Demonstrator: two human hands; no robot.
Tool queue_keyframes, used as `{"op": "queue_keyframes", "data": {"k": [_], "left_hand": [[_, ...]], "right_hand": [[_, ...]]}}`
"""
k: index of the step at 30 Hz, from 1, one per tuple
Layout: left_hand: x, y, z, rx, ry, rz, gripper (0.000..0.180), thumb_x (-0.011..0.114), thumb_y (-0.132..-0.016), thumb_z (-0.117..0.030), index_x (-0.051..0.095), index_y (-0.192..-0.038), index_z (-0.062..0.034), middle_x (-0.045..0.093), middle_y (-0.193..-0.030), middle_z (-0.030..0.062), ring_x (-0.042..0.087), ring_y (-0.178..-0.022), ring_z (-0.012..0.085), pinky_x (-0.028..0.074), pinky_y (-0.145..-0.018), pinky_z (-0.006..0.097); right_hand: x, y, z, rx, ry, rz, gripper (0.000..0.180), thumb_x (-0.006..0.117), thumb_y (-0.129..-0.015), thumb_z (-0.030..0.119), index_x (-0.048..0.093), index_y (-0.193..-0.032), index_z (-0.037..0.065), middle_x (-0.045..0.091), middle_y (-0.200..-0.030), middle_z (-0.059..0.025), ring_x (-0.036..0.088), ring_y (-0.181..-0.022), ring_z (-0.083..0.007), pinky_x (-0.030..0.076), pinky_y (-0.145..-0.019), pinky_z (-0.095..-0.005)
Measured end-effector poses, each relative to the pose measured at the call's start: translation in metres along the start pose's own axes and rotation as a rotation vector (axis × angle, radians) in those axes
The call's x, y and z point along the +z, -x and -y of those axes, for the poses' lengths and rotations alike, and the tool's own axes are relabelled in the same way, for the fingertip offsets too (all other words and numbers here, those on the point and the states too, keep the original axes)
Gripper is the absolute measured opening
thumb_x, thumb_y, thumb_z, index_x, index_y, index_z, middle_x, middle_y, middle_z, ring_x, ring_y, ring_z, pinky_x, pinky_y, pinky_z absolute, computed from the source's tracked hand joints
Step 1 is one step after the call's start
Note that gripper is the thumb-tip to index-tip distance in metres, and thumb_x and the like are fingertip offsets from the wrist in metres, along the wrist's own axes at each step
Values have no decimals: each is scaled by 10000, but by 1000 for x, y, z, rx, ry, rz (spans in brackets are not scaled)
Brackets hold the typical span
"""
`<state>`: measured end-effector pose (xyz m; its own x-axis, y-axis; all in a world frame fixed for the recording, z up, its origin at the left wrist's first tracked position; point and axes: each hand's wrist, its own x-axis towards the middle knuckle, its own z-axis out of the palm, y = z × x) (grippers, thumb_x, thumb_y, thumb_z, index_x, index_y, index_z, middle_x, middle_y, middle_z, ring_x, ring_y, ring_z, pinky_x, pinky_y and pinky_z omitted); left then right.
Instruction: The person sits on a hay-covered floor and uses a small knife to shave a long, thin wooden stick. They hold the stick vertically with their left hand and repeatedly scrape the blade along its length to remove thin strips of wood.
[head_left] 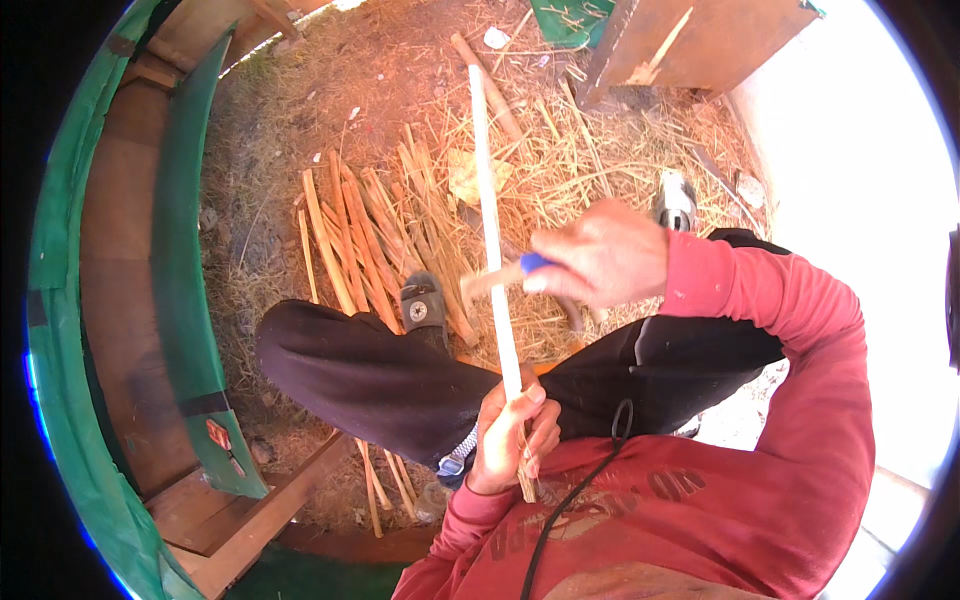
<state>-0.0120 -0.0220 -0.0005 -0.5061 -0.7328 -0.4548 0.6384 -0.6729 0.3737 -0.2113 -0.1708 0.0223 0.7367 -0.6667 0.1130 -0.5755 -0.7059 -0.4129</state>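
- The pale stick [489, 200] is gripped near its lower end by the left hand [500, 442], with the fingers closed around it.
- It is held lengthwise in front of the body, its lower tip by the red sweatshirt [690, 510] and its far end above the straw-strewn ground [290, 80].
- A blue-handled blade [536, 262] is held in the right hand [605, 255], the fingers wrapped about the handle; the blade is blurred and is seen across the stick's middle, but whether the two touch cannot be told.
- A watch [453, 464] is worn on the left wrist.
- Split sticks [350, 240] are spread on the ground, close to a dark sandal [422, 305] worn on a foot.
- A thicker brown pole [495, 100] is laid beyond, partly hidden by the pale stick.
- At the left, a green panel [180, 230] is seen.
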Motion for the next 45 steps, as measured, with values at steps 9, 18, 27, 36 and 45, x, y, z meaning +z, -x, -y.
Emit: {"op": "queue_keyframes", "data": {"k": [9, 18, 27, 36, 45], "left_hand": [[8, 5, -5, -122, -82, -107, 221, 461, -912, -26, 334, -768, -134, 298, -481, -29, 210, -303, 60, 187, -292, 220], [-1, 30, -3, -86, 120, -46, 211, 500, -863, -14, 336, -803, -135, 318, -469, -9, 239, -302, 80, 180, -327, 222], [1, 18, -7, -39, 22, -114, 171, 438, -807, 35, 333, -851, -94, 324, -473, 7, 220, -305, 78, 216, -287, 221], [3, 15, 6, -40, 22, -143, 164, 450, -796, -5, 354, -858, -123, 309, -469, -8, 238, -298, 76, 204, -288, 221], [0, 12, 5, 201, -405, -187, 193, 481, -997, -239, 367, -932, -97, 363, -499, -6, 319, -355, 50, 262, -318, 189]], "right_hand": [[39, 4, -12, -109, 37, -105, 378, 617, -876, 405, 532, -840, 38, 482, -485, -105, 514, -411, -329, 385, -391, -430], [-17, -23, -156, 624, 521, -362, 588, 253, -1004, 524, 614, -916, 69, 543, -489, -123, 584, -436, -277, 481, -415, -406], [17, -12, 1, -28, -57, -107, 358, 566, -923, 409, 543, -800, 73, 447, -449, -114, 500, -401, -316, 371, -393, -423], [47, -26, -39, 104, 255, -67, 380, 546, -917, 403, 563, -789, 45, 558, -561, -122, 580, -478, -305, 452, -444, -408], [-21, -23, -114, 346, 316, -479, 495, 371, -999, 457, 582, -850, 35, 530, -497, -125, 568, -436, -292, 481, -447, -416]]}}
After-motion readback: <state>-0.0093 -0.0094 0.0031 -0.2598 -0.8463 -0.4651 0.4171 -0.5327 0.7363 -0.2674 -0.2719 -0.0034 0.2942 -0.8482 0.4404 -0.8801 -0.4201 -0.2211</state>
